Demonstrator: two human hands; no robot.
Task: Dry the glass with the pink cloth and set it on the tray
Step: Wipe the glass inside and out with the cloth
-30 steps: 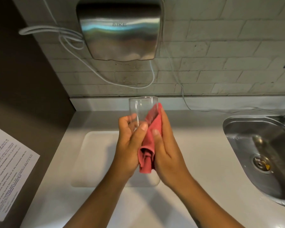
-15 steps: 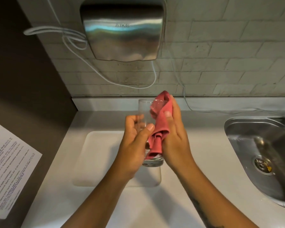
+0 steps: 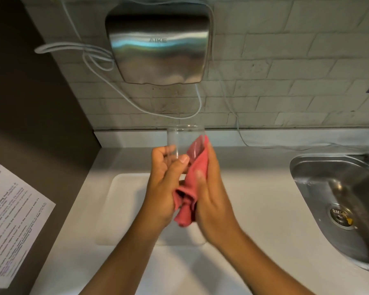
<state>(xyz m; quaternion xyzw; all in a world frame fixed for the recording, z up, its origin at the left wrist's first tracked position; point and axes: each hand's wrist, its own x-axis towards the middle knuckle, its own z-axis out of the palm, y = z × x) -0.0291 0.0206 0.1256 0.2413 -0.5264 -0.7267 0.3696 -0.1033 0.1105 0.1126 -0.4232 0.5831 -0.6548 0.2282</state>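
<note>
A clear drinking glass (image 3: 182,138) is held upright above the counter, its rim toward the wall. My left hand (image 3: 165,188) wraps around its left side, thumb across the front. Against the glass's right side my right hand (image 3: 211,199) presses the pink cloth (image 3: 190,188), whose loose end hangs down between both palms. The lower part of the glass is hidden by fingers and cloth. Below the hands lies the white tray (image 3: 124,201) on the counter.
A steel sink (image 3: 339,201) with a drain sits at the right. A metal hand dryer (image 3: 158,47) with white cables hangs on the tiled wall above. A printed paper sheet (image 3: 11,222) is on the dark surface at left.
My right hand has slid the cloth down from the glass's rim to its lower side, so the cloth again hangs below the hands and the bottom of the glass is covered.
</note>
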